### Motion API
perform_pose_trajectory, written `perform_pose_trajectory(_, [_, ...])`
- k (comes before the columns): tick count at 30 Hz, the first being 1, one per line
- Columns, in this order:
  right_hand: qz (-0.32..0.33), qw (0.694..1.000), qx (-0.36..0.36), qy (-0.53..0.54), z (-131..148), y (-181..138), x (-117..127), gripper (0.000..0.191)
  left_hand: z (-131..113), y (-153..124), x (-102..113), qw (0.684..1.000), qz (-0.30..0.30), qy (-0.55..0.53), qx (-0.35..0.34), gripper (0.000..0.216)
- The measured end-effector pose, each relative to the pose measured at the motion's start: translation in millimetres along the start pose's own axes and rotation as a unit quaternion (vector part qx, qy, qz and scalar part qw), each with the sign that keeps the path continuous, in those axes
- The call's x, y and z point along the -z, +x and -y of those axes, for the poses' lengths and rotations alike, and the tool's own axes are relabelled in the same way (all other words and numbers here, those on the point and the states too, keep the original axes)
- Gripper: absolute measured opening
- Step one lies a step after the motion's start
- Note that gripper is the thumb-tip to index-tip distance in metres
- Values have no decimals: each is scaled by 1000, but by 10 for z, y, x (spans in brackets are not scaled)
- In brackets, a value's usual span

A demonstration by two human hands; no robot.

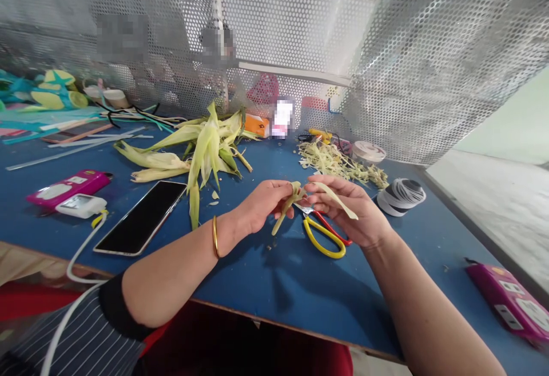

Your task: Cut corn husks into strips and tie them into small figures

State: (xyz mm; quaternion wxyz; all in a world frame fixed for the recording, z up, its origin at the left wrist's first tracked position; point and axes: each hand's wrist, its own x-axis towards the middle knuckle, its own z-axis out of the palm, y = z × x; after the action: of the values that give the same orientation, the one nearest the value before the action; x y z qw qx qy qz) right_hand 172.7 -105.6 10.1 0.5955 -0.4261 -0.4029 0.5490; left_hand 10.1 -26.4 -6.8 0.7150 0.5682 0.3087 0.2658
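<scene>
My left hand [265,204] pinches a pale strip of corn husk [283,214] that is looped or knotted near the fingertips, one tail hanging down. Close beside it, my right hand [349,210] has its fingers bent around the other end of the husk, and a flat tail lies across them. Exactly where the right fingertips grip is partly hidden. Below the hands on the blue table [253,284] lie scissors [325,238] with yellow and red handles, their blades partly covered by the right hand.
Whole corn husks [208,141] are heaped behind my left hand, and small husk pieces [332,161] behind my right. A yarn ball [401,197] sits at right. A phone [143,216], a corded white charger [81,205] and pink power strips [68,188] lie around. Perforated metal mesh [274,27] backs the table.
</scene>
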Motion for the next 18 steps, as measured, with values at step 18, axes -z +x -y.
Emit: perform_pose_trajectory(18, [-143, 896, 147, -394, -429, 110, -36, 23, 8, -40, -14, 996, 85, 35, 20, 25])
